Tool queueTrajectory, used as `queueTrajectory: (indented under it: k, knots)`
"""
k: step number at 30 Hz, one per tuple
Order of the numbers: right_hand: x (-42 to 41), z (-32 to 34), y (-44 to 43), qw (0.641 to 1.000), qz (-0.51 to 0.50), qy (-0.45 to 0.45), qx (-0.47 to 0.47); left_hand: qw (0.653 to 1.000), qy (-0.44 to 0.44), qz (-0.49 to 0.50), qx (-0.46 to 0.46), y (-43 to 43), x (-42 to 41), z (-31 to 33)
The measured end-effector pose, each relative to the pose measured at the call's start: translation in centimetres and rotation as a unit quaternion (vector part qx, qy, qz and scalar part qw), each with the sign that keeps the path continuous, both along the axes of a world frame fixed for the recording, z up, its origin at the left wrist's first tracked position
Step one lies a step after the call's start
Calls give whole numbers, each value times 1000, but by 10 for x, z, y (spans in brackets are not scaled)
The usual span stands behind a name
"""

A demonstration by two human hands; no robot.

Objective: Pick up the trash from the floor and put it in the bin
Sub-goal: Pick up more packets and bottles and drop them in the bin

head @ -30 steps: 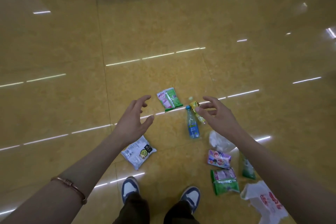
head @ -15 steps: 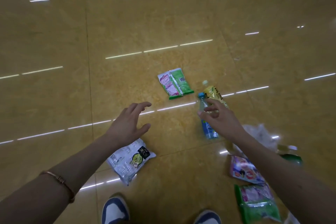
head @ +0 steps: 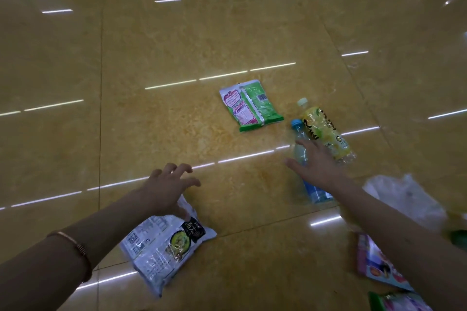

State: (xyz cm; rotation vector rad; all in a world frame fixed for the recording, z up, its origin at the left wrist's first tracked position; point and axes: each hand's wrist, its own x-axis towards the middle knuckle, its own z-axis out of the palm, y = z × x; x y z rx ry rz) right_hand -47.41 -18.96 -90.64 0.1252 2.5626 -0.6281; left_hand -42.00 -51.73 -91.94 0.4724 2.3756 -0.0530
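Blue-capped bottle [head: 314, 192] lay flat on the floor [head: 177, 45], so we reached our right hand [head: 318, 168] low over it, fingers spread wide (perhaps touching; blur hid this); our left hand [head: 166, 189], loosely curled and empty, hovered above the white packet [head: 161, 250].

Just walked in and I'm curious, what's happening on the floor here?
A person reaches toward trash on the floor, holding nothing. The right hand is over a blue-capped bottle beside a yellow bottle; the left hand hovers above a white packet. A green packet lies farther out. Nothing is picked up yet, and no bin is in view.
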Motion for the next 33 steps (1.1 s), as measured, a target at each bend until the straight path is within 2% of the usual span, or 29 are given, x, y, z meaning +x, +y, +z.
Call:
queueTrajectory:
  k: [4,10,16,19,22,26,30,33]
  knots:
    - [5,-19,13,998,15,-23,58,994,-26,-89,-61,0,3,-23]
    - [3,-29,20,996,14,-23,86,985,-57,-159,-39,10,-5,-37]
    - [5,-37,23,996,34,-14,81,978,-100,-171,-57,14,-9,-43]
    - [9,-42,22,997,28,-23,68,986,-112,-120,-39,12,-7,-43]
    - [15,-49,19,996,16,-66,59,991,-128,-31,30,7,-8,-41]
    - [21,-54,17,994,-12,-93,50,973,-179,89,114,4,-11,-33]
    - [24,-52,16,993,-18,-104,46,942,-191,208,183,7,-9,-29]
    - [29,-50,14,994,-19,-107,31,932,-200,239,186,14,-6,-26]
